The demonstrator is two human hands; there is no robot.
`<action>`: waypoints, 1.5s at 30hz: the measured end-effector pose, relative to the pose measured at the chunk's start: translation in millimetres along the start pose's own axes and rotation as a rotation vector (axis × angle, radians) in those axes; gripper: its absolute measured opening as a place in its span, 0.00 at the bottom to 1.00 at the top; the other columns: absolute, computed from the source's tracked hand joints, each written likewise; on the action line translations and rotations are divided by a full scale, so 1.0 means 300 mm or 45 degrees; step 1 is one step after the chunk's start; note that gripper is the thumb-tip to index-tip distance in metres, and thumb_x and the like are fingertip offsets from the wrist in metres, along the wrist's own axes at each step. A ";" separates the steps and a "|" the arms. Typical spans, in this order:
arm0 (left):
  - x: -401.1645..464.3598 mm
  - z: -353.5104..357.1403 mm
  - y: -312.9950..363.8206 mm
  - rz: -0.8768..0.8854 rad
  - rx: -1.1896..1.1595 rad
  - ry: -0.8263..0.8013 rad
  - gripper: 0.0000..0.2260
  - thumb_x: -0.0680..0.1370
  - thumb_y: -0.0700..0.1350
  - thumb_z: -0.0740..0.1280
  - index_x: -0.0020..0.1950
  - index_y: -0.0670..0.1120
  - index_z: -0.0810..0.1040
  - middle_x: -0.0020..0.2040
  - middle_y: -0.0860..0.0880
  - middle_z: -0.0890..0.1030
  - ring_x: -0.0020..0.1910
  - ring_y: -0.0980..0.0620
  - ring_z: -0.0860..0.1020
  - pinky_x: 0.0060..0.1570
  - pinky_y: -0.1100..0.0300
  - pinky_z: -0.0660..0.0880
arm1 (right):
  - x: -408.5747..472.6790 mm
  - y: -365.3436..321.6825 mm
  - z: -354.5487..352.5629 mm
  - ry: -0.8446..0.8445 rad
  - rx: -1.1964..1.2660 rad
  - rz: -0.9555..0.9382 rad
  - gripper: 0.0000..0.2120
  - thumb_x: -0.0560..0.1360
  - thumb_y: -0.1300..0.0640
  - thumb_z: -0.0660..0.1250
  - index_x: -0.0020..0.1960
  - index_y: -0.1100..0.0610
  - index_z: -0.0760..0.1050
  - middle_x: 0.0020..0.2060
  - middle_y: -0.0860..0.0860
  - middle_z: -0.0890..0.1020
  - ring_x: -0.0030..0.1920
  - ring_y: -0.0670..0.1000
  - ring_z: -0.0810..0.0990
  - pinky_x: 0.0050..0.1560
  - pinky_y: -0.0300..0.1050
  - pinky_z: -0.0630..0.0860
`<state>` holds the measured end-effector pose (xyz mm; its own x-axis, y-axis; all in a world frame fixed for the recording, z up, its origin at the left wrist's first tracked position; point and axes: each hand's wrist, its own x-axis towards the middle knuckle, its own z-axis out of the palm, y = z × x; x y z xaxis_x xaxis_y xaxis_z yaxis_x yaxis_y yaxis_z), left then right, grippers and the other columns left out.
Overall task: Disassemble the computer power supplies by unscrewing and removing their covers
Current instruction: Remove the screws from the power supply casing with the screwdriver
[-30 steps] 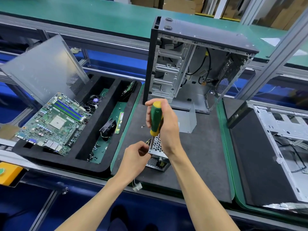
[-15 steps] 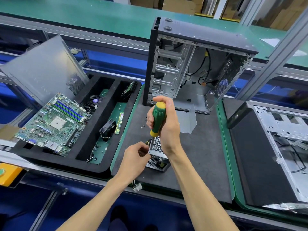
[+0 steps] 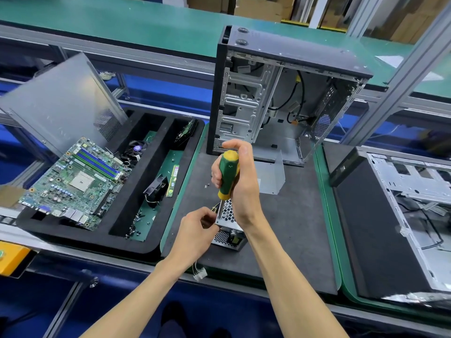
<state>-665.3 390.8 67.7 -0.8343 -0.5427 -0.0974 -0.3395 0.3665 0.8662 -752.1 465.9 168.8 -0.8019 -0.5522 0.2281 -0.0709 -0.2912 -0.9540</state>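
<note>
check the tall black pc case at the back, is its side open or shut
Open. The computer case stands upright with its side panel off, so the metal drive bays and loose cables inside show.

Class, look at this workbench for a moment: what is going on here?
A person is taking apart a small power supply on a dark mat. The right hand grips a green and yellow screwdriver upright, its tip down at a corner of the perforated metal cover. The left hand holds the unit at that corner. The cover is still on. An open computer case stands behind, and a motherboard rests on a black foam tray to the left.
</note>
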 end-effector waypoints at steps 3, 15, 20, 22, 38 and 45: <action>0.001 -0.001 -0.004 0.017 0.018 0.008 0.10 0.72 0.34 0.71 0.39 0.49 0.79 0.35 0.52 0.81 0.35 0.57 0.77 0.37 0.69 0.72 | -0.007 -0.006 0.001 -0.010 -0.048 -0.029 0.08 0.81 0.43 0.62 0.52 0.47 0.71 0.36 0.50 0.77 0.35 0.52 0.72 0.35 0.46 0.69; -0.001 0.003 -0.003 0.048 0.010 0.021 0.11 0.73 0.35 0.71 0.39 0.52 0.78 0.35 0.53 0.81 0.36 0.60 0.77 0.36 0.72 0.72 | -0.007 0.000 -0.011 0.045 0.075 0.010 0.14 0.82 0.41 0.60 0.54 0.52 0.66 0.35 0.50 0.76 0.32 0.50 0.70 0.34 0.44 0.69; -0.003 0.003 -0.006 0.061 -0.003 0.029 0.14 0.73 0.35 0.71 0.38 0.55 0.77 0.33 0.59 0.80 0.35 0.63 0.77 0.35 0.74 0.71 | -0.008 0.008 -0.013 0.069 -0.021 -0.021 0.14 0.81 0.40 0.61 0.52 0.50 0.77 0.39 0.49 0.78 0.37 0.50 0.75 0.38 0.44 0.73; -0.006 0.003 -0.005 0.071 -0.005 0.030 0.15 0.73 0.35 0.71 0.37 0.56 0.77 0.33 0.60 0.80 0.35 0.63 0.77 0.35 0.74 0.70 | -0.007 0.010 -0.015 0.086 -0.002 -0.022 0.18 0.82 0.39 0.56 0.53 0.49 0.80 0.39 0.49 0.78 0.38 0.51 0.75 0.39 0.44 0.74; -0.005 0.013 -0.004 0.118 0.017 0.001 0.13 0.73 0.36 0.71 0.39 0.54 0.78 0.37 0.62 0.81 0.38 0.60 0.79 0.38 0.70 0.74 | 0.005 -0.011 -0.052 0.392 0.507 -0.051 0.23 0.85 0.48 0.52 0.37 0.52 0.78 0.29 0.52 0.75 0.25 0.50 0.69 0.26 0.39 0.65; -0.007 0.011 -0.003 0.134 0.010 -0.014 0.12 0.74 0.37 0.72 0.40 0.54 0.77 0.39 0.63 0.81 0.39 0.61 0.79 0.39 0.71 0.74 | 0.008 -0.029 -0.057 0.395 0.532 -0.069 0.22 0.85 0.49 0.51 0.38 0.53 0.76 0.29 0.52 0.75 0.26 0.50 0.68 0.26 0.39 0.64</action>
<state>-664.6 394.1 65.7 -0.8704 -0.4922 -0.0115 -0.2531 0.4272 0.8680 -763.6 480.4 174.4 -0.9462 -0.2888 0.1461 0.0749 -0.6346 -0.7692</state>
